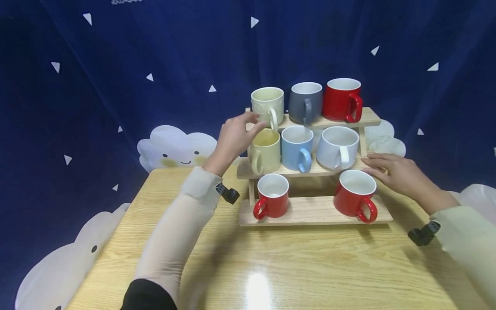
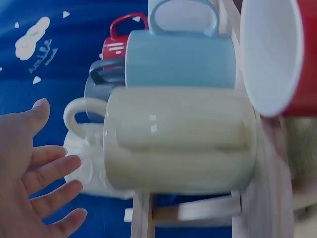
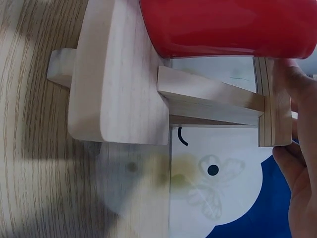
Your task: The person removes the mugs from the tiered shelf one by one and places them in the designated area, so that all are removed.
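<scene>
A wooden three-tier rack (image 1: 310, 211) holds mugs. My left hand (image 1: 237, 134) is beside the pale cream embossed mug (image 1: 267, 102) at the top tier's left end. Its fingers are spread, with a gap to that mug in the left wrist view. Just below stands the pale yellow mug (image 2: 181, 139), whose handle (image 2: 81, 106) points towards the hand. My right hand (image 1: 401, 176) pinches the right end of the middle shelf (image 3: 275, 119) between thumb and fingers. Near it are a white mug (image 1: 337, 147) on that shelf and a red mug (image 1: 350, 198) on the bottom tier.
A dark grey-blue mug (image 1: 305, 103) and another red mug (image 1: 336, 101) share the top tier. A light blue mug (image 1: 294, 148) stands mid-rack. One smaller red mug (image 1: 277, 206) sits at bottom left. The rack stands on a wooden table (image 1: 310, 262) before a blue curtain (image 1: 174, 51).
</scene>
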`<state>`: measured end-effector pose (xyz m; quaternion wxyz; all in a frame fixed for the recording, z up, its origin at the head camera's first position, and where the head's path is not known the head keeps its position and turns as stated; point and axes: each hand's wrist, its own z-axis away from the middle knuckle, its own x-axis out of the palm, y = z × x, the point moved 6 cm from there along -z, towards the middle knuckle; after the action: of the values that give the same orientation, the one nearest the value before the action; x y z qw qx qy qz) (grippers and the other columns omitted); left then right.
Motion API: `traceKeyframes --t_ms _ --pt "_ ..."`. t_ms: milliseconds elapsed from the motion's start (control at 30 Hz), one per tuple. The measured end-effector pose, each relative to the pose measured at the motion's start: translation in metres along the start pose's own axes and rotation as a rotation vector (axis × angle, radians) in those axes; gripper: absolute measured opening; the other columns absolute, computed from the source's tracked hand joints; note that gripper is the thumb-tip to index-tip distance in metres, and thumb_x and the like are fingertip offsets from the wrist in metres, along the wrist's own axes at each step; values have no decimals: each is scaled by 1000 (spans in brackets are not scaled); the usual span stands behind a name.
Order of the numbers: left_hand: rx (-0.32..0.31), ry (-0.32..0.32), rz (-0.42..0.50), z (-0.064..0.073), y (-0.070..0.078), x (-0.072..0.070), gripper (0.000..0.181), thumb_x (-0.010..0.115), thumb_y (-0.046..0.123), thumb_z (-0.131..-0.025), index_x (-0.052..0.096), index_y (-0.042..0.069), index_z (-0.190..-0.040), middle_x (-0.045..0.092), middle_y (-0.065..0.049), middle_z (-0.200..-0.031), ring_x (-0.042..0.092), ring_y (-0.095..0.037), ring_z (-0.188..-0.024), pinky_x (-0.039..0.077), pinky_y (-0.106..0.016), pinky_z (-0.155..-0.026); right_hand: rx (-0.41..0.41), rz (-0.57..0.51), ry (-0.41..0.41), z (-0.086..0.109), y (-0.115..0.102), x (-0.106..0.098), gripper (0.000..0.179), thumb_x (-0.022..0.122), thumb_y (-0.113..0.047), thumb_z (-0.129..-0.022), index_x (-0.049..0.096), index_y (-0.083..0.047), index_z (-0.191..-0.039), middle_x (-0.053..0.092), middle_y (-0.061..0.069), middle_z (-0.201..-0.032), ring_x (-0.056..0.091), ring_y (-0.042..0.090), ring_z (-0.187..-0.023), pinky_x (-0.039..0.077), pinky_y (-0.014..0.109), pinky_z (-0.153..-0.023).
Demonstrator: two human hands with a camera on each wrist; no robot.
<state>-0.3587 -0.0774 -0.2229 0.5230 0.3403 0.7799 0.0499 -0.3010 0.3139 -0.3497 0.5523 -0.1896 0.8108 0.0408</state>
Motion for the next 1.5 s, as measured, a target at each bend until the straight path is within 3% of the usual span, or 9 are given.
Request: traceKeyframes --t_ms 367,533,767,1100,1367,1500 --pt "-51 41 -77 -14 20 13 47 62 63 -87 64 19 -102 70 3 -97 64 -19 -92 49 -36 -76 16 -8 -11 -3 -1 0 46 71 -34 -90 66 -5 -126 56 25 -132 48 48 -123 35 68 -99" --pt "-79 45 -100 -16 21 15 44 63 59 -88 62 17 -102 69 2 -97 62 -21 -90 49 -37 -75 18 -4 -29 -3 -1 1 47 71 -35 -90 65 -5 -127 56 25 -132 48 48 -124 35 68 -99" --pt "-22 67 -94 -15 23 11 35 62 49 -93 62 16 -104 71 1 -99 64 -20 -91 48 -37 -78 38 -4 -33 -5 -3 -1 49 70 -38 -90 65 -6 -127 56 25 -133 47 48 -124 34 69 -99" --pt "-42 39 -83 -12 7 4 25 59 36 -96 62 14 -107 70 0 -102 64 -21 -88 51 -38 -74 56 -8 -65 -4 -3 2 52 68 -41 -91 64 -5 -128 54 26 -134 45 49 -125 33 69 -100" --pt "-85 -5 15 -16 -10 2 31 53 33 -99 62 12 -120 70 -3 -107 64 -21 -92 51 -39 -82 64 -11 -73 -4 -1 2 53 67 -41 -92 63 -5 -129 53 26 -135 44 50 -126 33 70 -100" --pt "-124 -32 121 -19 -15 2 32 55 29 -99 60 10 -124 69 -6 -108 64 -19 -90 52 -36 -79 66 -12 -77 -3 -2 1 52 67 -41 -92 63 -5 -129 53 27 -135 44 50 -126 33 70 -99"
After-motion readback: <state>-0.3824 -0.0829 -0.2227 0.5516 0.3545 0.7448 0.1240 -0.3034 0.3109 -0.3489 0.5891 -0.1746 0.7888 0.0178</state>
